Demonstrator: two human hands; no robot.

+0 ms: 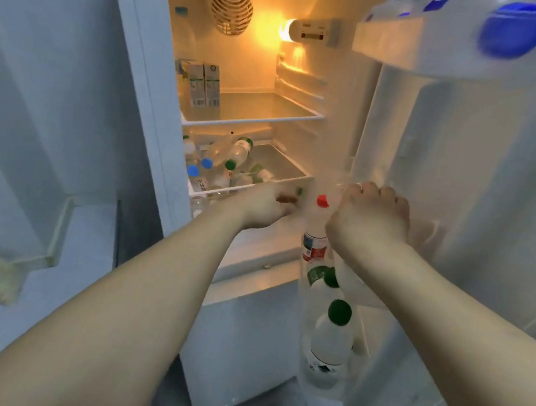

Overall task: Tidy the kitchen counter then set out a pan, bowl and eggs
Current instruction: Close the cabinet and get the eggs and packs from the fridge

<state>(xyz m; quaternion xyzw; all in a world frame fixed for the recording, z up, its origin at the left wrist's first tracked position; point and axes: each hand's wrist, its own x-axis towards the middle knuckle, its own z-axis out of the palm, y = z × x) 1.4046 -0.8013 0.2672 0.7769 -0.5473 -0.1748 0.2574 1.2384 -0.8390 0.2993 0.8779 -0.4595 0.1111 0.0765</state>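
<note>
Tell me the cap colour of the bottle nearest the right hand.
Red cap, on the bottle in the door; head view.

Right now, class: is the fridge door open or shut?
Open. The fridge door is swung wide, showing lit shelves, two cartons and bottles inside.

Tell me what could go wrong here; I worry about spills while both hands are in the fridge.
The right hand holds a clear bag of bottles by its top; a weak grip could drop it. The left hand reaches toward the crowded drawer, where loosely piled bottles may shift.
</note>
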